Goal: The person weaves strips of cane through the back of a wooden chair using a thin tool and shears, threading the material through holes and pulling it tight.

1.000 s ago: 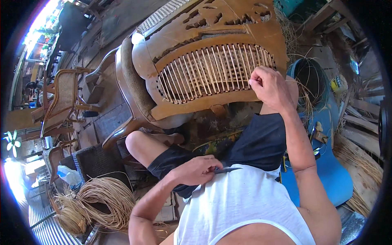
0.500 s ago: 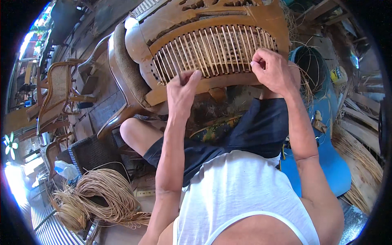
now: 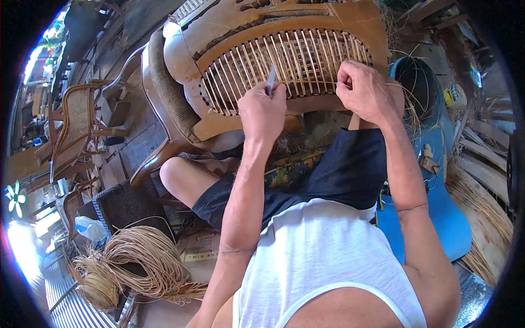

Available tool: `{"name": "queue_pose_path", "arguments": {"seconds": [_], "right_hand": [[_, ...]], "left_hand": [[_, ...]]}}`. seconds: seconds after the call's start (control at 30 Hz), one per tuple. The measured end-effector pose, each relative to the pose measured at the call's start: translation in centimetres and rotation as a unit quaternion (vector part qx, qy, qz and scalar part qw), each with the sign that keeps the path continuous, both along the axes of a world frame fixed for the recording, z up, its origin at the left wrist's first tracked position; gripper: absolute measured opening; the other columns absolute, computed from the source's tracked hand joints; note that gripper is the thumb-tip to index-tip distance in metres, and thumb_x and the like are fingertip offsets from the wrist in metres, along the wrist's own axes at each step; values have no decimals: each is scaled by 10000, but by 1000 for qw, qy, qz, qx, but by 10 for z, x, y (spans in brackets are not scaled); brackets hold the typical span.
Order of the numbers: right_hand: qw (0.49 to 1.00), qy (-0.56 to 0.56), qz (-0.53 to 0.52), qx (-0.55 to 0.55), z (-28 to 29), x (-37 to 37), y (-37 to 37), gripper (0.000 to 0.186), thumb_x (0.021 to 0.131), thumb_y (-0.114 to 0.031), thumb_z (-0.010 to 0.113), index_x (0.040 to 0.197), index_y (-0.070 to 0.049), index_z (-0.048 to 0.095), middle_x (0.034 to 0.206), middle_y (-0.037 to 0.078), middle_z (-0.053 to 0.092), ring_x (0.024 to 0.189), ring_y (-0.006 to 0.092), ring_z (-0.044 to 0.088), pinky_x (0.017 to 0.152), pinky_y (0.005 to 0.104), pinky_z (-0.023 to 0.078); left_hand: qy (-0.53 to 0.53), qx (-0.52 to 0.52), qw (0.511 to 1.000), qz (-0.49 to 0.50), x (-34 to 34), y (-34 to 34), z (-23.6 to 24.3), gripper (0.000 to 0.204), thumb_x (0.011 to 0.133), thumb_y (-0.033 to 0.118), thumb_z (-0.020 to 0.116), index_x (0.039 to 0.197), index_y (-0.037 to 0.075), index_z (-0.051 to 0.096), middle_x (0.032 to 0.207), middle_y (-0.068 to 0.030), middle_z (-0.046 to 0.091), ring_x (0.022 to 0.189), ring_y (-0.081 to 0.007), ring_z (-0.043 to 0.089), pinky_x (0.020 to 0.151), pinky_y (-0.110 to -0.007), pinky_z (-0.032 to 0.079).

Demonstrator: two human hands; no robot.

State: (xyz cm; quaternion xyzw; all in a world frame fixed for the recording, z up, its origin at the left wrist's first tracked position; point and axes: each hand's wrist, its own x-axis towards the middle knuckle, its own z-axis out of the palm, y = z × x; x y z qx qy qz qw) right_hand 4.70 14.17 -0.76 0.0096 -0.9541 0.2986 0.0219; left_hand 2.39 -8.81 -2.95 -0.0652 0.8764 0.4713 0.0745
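A carved wooden chair frame (image 3: 339,104) stands before me, its curved opening strung with many upright cane strands (image 3: 257,65) fixed in small holes along the rim. My left hand (image 3: 262,106) is closed around what looks like a small knife (image 3: 271,77), its pale pointed blade standing up over the lower rim. At the right end of the opening my right hand (image 3: 363,90) is closed, thumb and fingertips pinched together by the lower rim. Whatever lies between those fingertips is too small to make out.
A big coil of cane (image 3: 145,262) lies at the lower left. Beside my right side are a blue sheet (image 3: 443,218) and a dark round bucket (image 3: 418,82) with loose strands. Another cane-backed chair (image 3: 76,120) stands at far left. Cane bundles (image 3: 478,218) lie far right.
My left hand has moved to the right along the lower rim and turned, so the blade now points up. My right hand stays nearly in place.
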Motion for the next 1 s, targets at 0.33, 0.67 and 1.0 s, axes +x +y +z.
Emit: {"name": "queue_pose_path", "arguments": {"seconds": [0.33,0.67,1.0], "right_hand": [[999,48,6,-10,-11,2,1,118,869,-108,665,819,-9,625,832,151,672,811,345,672,772,460,520],[994,42,-29,-94,-9,7,-2,151,908,-156,712,869,-13,681,820,123,677,793,297,686,737,435,531],[999,23,-5,-28,-6,6,1,114,851,-87,674,820,-3,603,791,127,643,742,303,661,706,440,526]], "left_hand": [[-41,174,984,19,4,-4,-11,247,966,214,737,986,-31,709,755,-4,652,653,-63,578,589,-239,451],[-34,119,992,4,7,-7,8,323,965,240,717,1109,-49,741,743,-21,690,663,-72,625,610,-245,494],[-31,120,992,30,0,1,6,290,957,224,702,1045,-49,751,699,-40,696,605,-87,623,584,-265,502]]}}
